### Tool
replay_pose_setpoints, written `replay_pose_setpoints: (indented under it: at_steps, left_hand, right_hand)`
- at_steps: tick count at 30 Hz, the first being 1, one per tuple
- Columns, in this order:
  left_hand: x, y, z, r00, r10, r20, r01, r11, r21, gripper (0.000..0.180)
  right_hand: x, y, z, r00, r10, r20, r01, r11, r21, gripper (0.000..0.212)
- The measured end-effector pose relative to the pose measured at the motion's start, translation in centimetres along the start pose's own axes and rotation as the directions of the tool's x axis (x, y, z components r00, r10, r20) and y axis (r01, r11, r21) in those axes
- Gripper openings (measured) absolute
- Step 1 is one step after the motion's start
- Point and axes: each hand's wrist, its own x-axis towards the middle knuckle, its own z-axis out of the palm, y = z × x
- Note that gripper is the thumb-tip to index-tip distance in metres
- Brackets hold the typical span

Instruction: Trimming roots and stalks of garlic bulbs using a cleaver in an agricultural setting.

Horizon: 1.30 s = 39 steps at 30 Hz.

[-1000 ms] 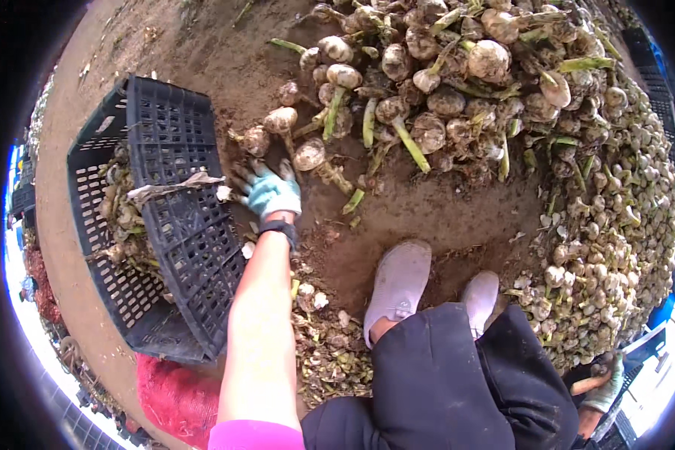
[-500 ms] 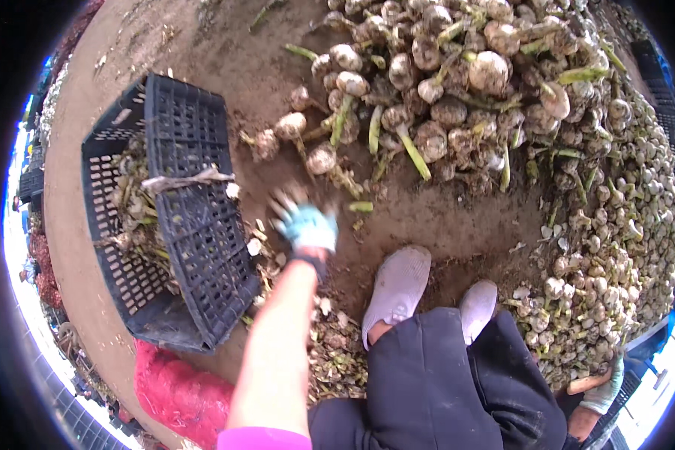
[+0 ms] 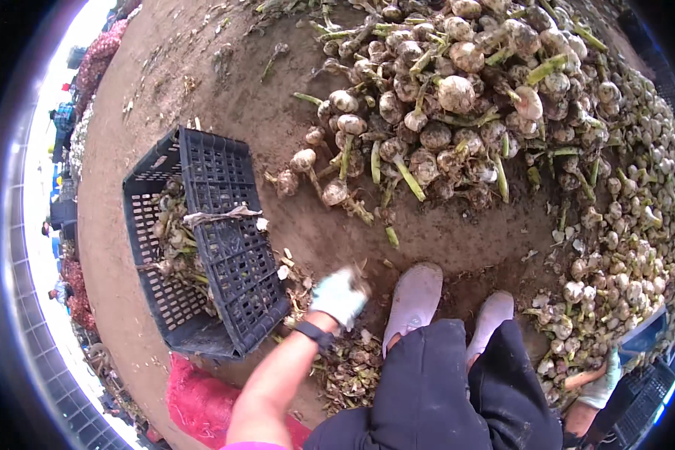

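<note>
My left hand (image 3: 341,298), in a pale glove with dirty fingertips, is low over the ground between the black plastic crate (image 3: 229,232) and my left shoe (image 3: 415,300). Its fingers are blurred but look curled in, with something brownish at the tips that I cannot make out. At the lower right, my gloved right hand (image 3: 601,386) grips a tan wooden handle (image 3: 583,378); whatever the handle belongs to is hidden. Beside that hand lie many trimmed garlic bulbs (image 3: 600,292). Ahead rises a heap of dirty garlic bulbs with cut green stems (image 3: 457,112).
The tipped crate holds dry stalks and leaf scraps (image 3: 176,232). A red mesh sack (image 3: 202,401) lies below it. Peelings and trimmings (image 3: 352,371) cover the ground by my left leg. Another black crate (image 3: 645,405) stands at the lower right edge.
My left hand has moved right and down toward my shoe, its spread fingers drawing in. My right hand keeps its hold on the handle. The whole view has shifted slightly.
</note>
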Motion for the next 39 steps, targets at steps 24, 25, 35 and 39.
replay_pose_setpoints:
  at_steps: [24,25,35,39]
  left_hand:
    - [6.3,17.1,5.0,0.703,0.317,-0.636,-0.515,0.844,-0.148,0.077]
    - [5.5,18.9,5.4,0.704,0.350,-0.617,-0.552,0.817,-0.166,0.070]
    - [-1.3,24.6,5.1,0.702,0.670,-0.243,-0.712,0.658,-0.244,0.055]
    - [-1.6,23.8,4.8,0.723,0.679,-0.127,-0.544,0.447,-0.710,0.050]
  right_hand:
    - [2.4,2.9,12.4,0.926,0.200,0.320,-0.191,0.980,-0.060,0.020]
    - [1.5,2.3,13.8,0.921,0.231,0.313,-0.242,0.970,-0.002,0.016]
    - [3.0,6.8,14.9,0.599,-0.433,0.673,0.783,0.492,-0.380,0.010]
    - [2.7,7.1,13.9,0.596,-0.336,0.729,0.770,0.496,-0.400,0.028]
